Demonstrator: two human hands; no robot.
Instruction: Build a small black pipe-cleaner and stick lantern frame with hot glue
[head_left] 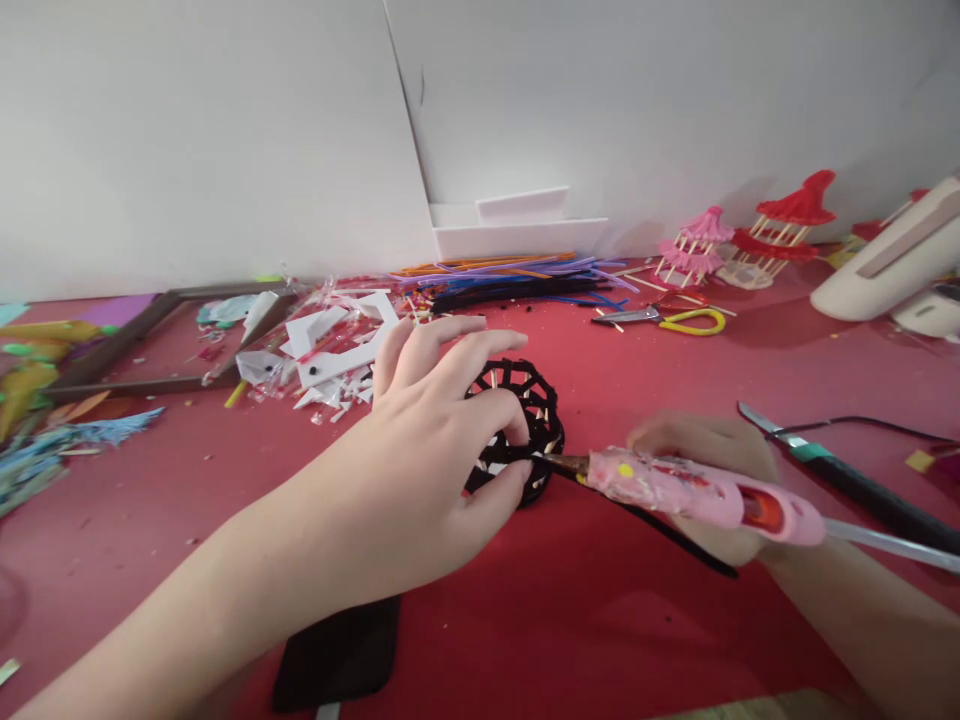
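My left hand (427, 440) reaches over a small round black lattice (551, 405) made of fuzzy black strips and pale sticks. Its thumb and index finger pinch a black pipe cleaner (679, 540) at the lattice, and the loose end trails off to the lower right. My right hand (705, 450) is wrapped round a pink glue gun (675, 485), with a clear glue stick (892, 545) coming out of its back end. The gun's dark nozzle meets the lattice close to my left thumb tip. Part of the lattice is hidden behind my left hand.
Behind lie a bundle of coloured pipe cleaners (517, 278) and yellow-handled scissors (694, 320). White scraps (337, 340) and a dark frame (97, 385) are on the left. A craft knife (862, 490) lies right, a black phone (337, 655) in front. Small pink (697, 245) and red pagodas (787, 230) stand behind.
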